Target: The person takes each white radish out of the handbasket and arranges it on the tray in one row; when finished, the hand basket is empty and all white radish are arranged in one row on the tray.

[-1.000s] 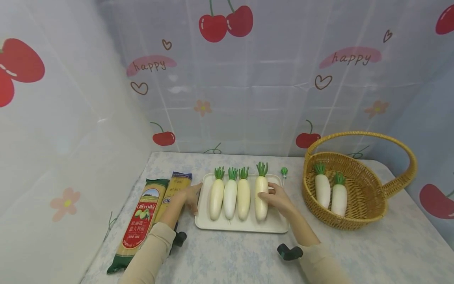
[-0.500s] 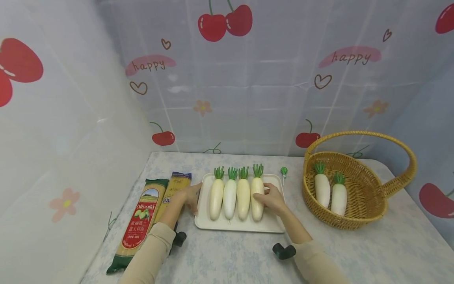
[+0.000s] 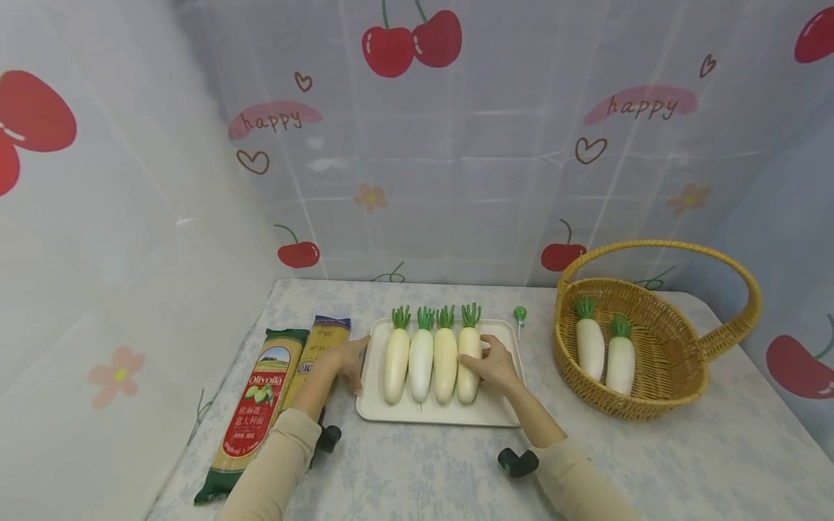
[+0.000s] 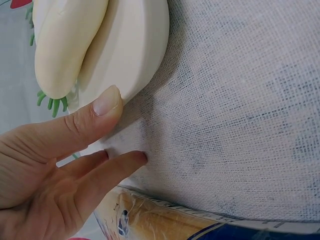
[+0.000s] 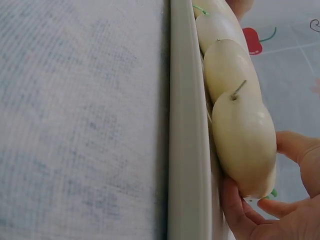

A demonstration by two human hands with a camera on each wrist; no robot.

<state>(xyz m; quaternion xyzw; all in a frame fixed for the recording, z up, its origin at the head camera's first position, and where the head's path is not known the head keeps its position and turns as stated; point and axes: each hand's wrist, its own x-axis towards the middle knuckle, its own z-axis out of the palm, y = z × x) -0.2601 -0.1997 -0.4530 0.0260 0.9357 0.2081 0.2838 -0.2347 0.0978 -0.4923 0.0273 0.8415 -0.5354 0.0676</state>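
Observation:
Four-abreast is how several white radishes with green tops lie on a cream tray in the head view. My right hand holds the rightmost white radish, thumb on top and fingers along its right side; the right wrist view shows this radish low over the tray, with fingers at its side. At the tray's left end is my left hand. In the left wrist view its thumb lies right at the tray rim, while the other fingers extend loosely beneath, holding nothing.
A wicker basket with two white radishes stands at the right. Left of the tray lie a red-labelled spaghetti pack and another yellow pasta pack. A green-headed lollipop lies behind the tray's right corner.
My right hand has brought the rightmost radish left and slightly down, close beside the other radishes in the row. The left hand stays at the tray's left end.

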